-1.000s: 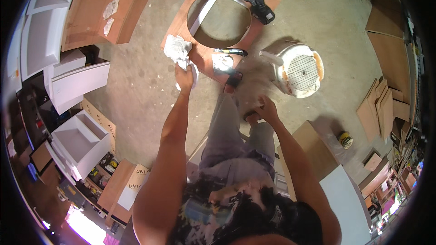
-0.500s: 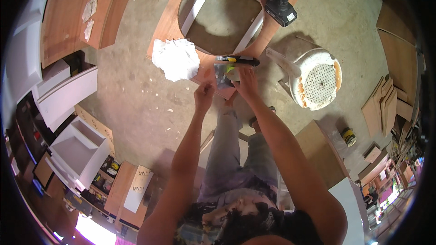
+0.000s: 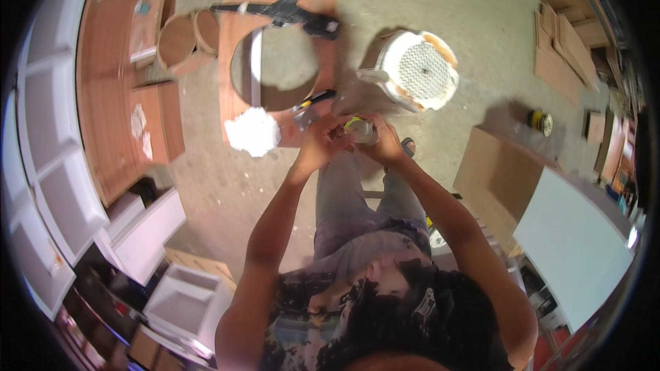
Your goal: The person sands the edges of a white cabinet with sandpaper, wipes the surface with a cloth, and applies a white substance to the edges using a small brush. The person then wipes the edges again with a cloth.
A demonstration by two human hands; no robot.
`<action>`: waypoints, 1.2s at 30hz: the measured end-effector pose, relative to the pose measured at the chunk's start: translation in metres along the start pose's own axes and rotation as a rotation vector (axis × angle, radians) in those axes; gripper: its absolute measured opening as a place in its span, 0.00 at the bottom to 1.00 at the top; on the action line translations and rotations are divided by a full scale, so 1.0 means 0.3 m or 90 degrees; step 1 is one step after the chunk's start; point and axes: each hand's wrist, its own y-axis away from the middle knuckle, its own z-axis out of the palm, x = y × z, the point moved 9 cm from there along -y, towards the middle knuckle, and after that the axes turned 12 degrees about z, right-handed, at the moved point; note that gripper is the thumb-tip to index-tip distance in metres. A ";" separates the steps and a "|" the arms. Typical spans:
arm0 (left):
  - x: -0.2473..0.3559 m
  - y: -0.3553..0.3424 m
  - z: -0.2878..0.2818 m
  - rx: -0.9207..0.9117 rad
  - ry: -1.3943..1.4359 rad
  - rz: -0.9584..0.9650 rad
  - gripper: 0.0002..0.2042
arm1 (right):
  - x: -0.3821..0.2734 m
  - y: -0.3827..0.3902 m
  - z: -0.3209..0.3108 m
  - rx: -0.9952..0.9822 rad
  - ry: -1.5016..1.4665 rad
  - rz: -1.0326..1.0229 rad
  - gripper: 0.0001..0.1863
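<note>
From where I stand, the crumpled white cloth [image 3: 253, 132] lies furthest left, on the near corner of the wooden board [image 3: 229, 62] with the round hole, untouched as it was a moment ago. The black power tool [image 3: 295, 12] rests across the board's far end, the knife [image 3: 315, 100] near its right edge. The left hand [image 3: 322, 143], empty a moment ago, now meets the small clear container [image 3: 363, 133]; its fingers are curled, though I can't tell whether they grip. The right hand's [image 3: 382, 143] fingers are clamped around the container's side, so both hands now work on it, above the person's knees. The white stool [image 3: 421, 72] stands beyond, to the right.
</note>
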 end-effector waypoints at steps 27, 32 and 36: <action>0.958 0.224 1.617 -0.646 -0.326 0.497 0.06 | 0.265 1.365 -0.996 0.685 -0.252 -0.053 0.33; 0.976 0.307 1.810 -0.626 -0.276 0.498 0.07 | 0.392 1.528 -1.052 0.709 -0.252 -0.013 0.33; 0.931 0.377 1.943 -0.757 -0.242 0.454 0.07 | 0.447 1.642 -1.088 0.736 -0.253 -0.013 0.33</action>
